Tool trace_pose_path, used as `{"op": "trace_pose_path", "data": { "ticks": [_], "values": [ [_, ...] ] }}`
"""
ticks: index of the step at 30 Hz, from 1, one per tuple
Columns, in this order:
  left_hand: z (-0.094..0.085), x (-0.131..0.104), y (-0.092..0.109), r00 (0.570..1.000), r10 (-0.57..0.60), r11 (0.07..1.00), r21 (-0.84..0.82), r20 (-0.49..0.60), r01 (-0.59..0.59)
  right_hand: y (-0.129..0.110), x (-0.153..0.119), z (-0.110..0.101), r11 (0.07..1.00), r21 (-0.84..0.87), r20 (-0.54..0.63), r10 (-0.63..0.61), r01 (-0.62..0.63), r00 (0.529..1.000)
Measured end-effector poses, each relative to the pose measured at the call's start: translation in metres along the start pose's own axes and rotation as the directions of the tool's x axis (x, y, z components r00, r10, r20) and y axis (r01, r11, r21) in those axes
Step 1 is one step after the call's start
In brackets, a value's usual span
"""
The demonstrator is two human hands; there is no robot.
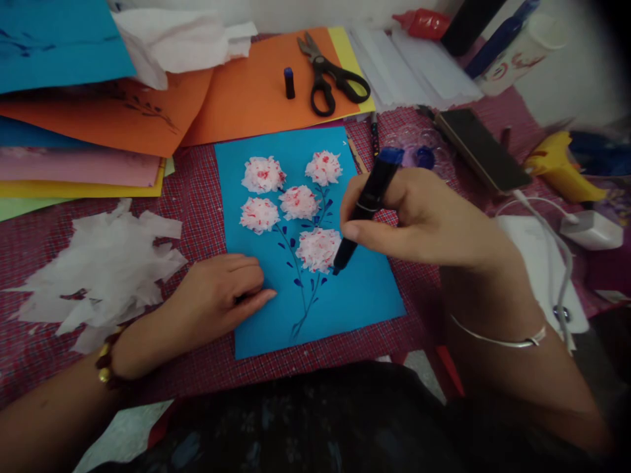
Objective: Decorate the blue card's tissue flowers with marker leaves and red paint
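My right hand point(419, 217) grips a black marker point(367, 207) with a blue end, tip down beside the lowest flower point(318, 249). A blue sheet of paper point(365, 289) lies under it, bearing several white, pink-flecked flowers of crumpled paper. Drawn stems and dark blue leaves point(297, 282) run below and between them. On the sheet's left edge rests my left hand point(229, 289), its fingers curled in and thumb stretched along them, with nothing visible inside. The marker's cap point(289, 83) stands on orange paper point(246, 85) at the back.
Torn white tissue pieces point(108, 263) lie left on the checked cloth point(197, 197). Coloured sheets point(79, 164) are stacked behind them. Scissors point(335, 75) lie at the back. A phone point(483, 148) with a charging cable, a yellow object point(564, 167) and a paper cup point(522, 56) are at right.
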State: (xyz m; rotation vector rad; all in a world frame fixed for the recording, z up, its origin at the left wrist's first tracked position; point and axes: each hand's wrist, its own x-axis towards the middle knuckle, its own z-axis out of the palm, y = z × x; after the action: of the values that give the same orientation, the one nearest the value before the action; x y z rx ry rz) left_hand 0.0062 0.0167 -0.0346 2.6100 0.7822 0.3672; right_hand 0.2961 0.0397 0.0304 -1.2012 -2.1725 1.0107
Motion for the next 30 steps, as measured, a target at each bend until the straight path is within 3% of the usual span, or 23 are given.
{"op": "trace_pose_path", "data": {
  "ticks": [5, 10, 16, 23, 30],
  "values": [
    [0.0, 0.0, 0.001, 1.0, -0.001, 1.0, 0.009, 0.012, 0.001, -0.003, 0.004, 0.014, 0.998, 0.067, -0.038, -0.019, 0.022, 0.999],
    [-0.001, -0.001, 0.001, 0.999, -0.026, 1.0, -0.006, 0.039, 0.027, -0.002, 0.007, 0.023, 0.995, 0.051, 0.02, -0.087, 0.086, 0.996],
    [-0.001, 0.0, 0.001, 0.996, -0.049, 0.998, -0.022, 0.076, 0.051, -0.003, 0.006, 0.02, 0.998, -0.012, 0.029, -0.065, 0.066, 0.997],
    [-0.001, -0.001, 0.002, 0.997, -0.043, 0.999, -0.026, 0.064, 0.045, -0.006, 0.003, 0.016, 0.993, 0.032, -0.14, -0.108, 0.114, 0.984],
    [0.0, -0.001, 0.002, 0.998, -0.037, 0.999, -0.036, 0.054, 0.039, -0.002, 0.004, 0.014, 0.996, 0.034, -0.11, -0.082, 0.086, 0.991]
  ]
}}
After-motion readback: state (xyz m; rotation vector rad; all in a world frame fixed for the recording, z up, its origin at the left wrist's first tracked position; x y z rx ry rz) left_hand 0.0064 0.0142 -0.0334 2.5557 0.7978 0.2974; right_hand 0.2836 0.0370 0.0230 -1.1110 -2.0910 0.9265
